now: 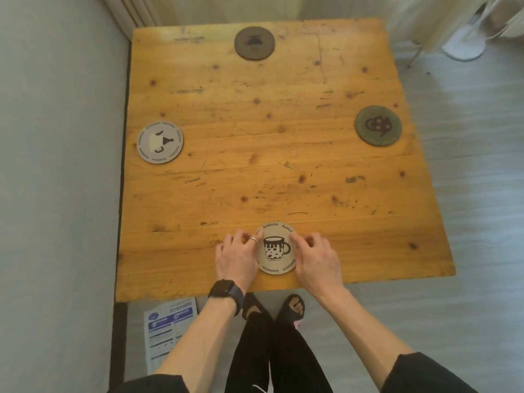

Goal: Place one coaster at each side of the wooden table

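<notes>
On the wooden table [269, 165] a round coaster lies at each side. A brown coaster [254, 43] is at the far edge, a grey coaster [160, 142] at the left, a green coaster [378, 125] at the right. A cream coaster with a mug drawing [274, 249] lies flat near the front edge. My left hand [236, 258], with a ring and a black watch, touches its left rim with the fingertips. On the coaster's right rim rest the fingertips of my right hand [316, 258]. Both hands pinch the coaster's edges against the tabletop.
A grey wall runs along the table's left side. A printed leaflet [168, 330] lies on the floor below the front left corner. My legs and sandalled feet stand at the front edge. A white fan base [463, 45] and curtains are at the back right.
</notes>
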The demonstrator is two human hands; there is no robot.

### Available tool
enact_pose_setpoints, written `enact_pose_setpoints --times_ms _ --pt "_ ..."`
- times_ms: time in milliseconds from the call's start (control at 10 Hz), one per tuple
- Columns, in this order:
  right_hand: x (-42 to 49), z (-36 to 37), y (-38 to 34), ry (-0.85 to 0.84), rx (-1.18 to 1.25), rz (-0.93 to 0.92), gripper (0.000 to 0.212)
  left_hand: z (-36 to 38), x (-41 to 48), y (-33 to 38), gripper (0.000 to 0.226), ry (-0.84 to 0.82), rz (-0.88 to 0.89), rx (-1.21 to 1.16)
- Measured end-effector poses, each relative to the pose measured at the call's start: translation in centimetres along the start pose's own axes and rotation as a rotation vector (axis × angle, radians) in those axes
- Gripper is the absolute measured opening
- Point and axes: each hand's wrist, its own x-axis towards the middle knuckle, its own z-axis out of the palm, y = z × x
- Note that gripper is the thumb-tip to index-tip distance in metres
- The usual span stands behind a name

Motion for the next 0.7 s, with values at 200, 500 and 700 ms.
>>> enact_pose_setpoints --times_ms 200,500,700 --pt "2.9 -1.6 0.8 -0.054 -0.027 -0.011 0.028 -1.1 2.3 0.3 0.022 0.059 0.05 0.014" --pt "6.8 -2.1 2.9 -0.269 -0.173 0.116 0.08 -0.2 8.3 -1.3 0.073 -0.181 -0.084 0.0" --pt "6.9 -3.5 2.3 -0.325 -0.197 0.089 0.079 0.3 8.3 -1.2 0.071 -0.21 -0.068 -0.007"
